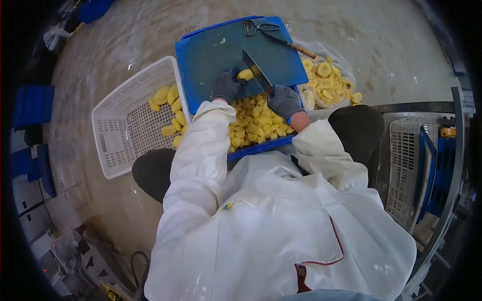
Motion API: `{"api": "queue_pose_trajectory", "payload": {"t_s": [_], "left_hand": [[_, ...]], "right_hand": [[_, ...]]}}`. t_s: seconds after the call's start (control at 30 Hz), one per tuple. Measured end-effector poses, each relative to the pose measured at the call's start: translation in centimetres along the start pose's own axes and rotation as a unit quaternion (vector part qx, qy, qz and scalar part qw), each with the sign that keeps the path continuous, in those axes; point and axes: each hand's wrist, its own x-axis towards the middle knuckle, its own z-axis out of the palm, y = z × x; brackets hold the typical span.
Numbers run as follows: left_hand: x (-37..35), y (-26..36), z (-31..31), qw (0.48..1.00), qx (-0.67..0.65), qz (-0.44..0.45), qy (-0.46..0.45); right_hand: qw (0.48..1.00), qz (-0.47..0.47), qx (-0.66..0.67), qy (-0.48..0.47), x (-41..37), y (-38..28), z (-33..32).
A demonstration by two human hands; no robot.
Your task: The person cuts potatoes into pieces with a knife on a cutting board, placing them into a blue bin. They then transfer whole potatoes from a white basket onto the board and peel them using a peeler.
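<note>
On the blue cutting board, a peeled potato lies against a broad-bladed kitchen knife. My left hand, in a grey glove, has its fingers closed on the left end of the potato. The knife's handle is in my right hand, gloved too, with the fingers wrapped round it. A cut yellow piece shows at the blade. Below the board's near edge, chopped potato chunks fill a blue crate. A peeler and a wooden-handled knife rest at the board's far side.
To the left stands a white perforated basket with several whole peeled potatoes. Right of the board, a clear plastic bag holds yellow slices and scraps. Another white crate sits by a metal frame. The floor looks wet.
</note>
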Motion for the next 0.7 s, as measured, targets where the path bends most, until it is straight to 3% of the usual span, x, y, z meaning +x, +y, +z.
{"api": "queue_pose_trajectory", "payload": {"t_s": [0.2,0.6,0.7], "left_hand": [[-0.2,0.1,-0.1,1.0,-0.017,-0.014,-0.001],[-0.1,-0.1,0.5,1.0,-0.005,-0.019,0.001],[-0.1,-0.2,0.3,0.999,-0.019,-0.028,-0.012]], "right_hand": [[1.0,-0.001,0.003,-0.024,-1.8,-2.2,-2.1],[0.993,0.061,-0.01,-0.096,-1.1,-3.8,2.3],[0.996,0.043,0.006,-0.076,-1.3,-2.9,2.2]]}}
